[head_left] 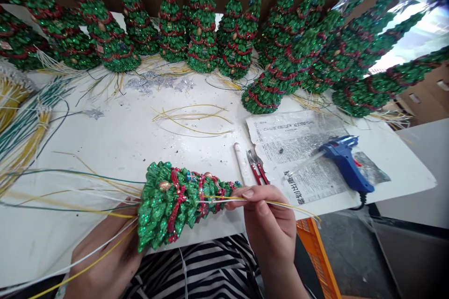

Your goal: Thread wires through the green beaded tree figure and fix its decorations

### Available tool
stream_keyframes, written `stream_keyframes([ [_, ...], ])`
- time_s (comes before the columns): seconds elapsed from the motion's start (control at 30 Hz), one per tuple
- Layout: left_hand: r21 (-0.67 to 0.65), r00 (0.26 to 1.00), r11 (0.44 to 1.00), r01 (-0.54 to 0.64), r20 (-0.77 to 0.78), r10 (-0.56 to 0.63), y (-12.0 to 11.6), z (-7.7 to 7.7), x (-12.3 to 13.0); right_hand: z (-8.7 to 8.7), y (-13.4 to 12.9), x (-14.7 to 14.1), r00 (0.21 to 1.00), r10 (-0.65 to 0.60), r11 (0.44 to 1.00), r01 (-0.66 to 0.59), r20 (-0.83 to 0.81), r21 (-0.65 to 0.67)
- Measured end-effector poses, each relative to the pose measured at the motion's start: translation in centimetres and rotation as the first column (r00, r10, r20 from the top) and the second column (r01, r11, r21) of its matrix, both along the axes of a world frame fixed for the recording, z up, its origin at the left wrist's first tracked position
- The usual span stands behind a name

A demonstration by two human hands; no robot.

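My left hand [105, 252] grips the wide base of a glittery green artificial Christmas tree [175, 205], which lies on its side with red garland and small baubles. Several long yellow, white and green wires run from its base across the table. My right hand [266, 219] pinches thin yellow and white wires [224, 200] against the tree's narrow tip. A red-handled pair of wire cutters [257, 170] lies just beyond my right hand, next to a white stick [241, 163].
Many finished glitter trees [201, 28] stand along the far edge of the white table [115, 135]. A blue hot glue gun [345, 163] rests on newspaper [298, 159] at the right. Bundled wires [21, 135] lie at the left, silver stars [154, 83] lie beyond, and an orange crate [315, 257] stands below the table edge.
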State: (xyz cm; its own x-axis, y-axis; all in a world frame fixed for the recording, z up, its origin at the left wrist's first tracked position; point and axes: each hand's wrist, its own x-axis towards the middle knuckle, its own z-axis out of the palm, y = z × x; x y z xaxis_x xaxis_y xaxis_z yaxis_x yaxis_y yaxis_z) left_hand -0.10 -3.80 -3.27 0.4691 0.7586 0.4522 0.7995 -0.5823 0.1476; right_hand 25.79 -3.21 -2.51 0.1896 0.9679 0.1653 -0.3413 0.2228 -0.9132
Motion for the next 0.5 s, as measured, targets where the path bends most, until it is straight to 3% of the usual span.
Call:
stream_keyframes([
  [0.27, -0.088, 0.999, 0.996, -0.027, 0.041, 0.031, 0.0, 0.6, 0.2, 0.1, 0.0, 0.0, 1.0, -0.016, 1.0, 0.016, 0.01, -0.008],
  [0.5, -0.201, 0.984, 0.979, -0.035, 0.163, 0.069, -1.7, 0.4, -0.7, 0.0, -0.1, -0.1, 0.999, -0.024, 1.0, 0.024, 0.032, -0.007],
])
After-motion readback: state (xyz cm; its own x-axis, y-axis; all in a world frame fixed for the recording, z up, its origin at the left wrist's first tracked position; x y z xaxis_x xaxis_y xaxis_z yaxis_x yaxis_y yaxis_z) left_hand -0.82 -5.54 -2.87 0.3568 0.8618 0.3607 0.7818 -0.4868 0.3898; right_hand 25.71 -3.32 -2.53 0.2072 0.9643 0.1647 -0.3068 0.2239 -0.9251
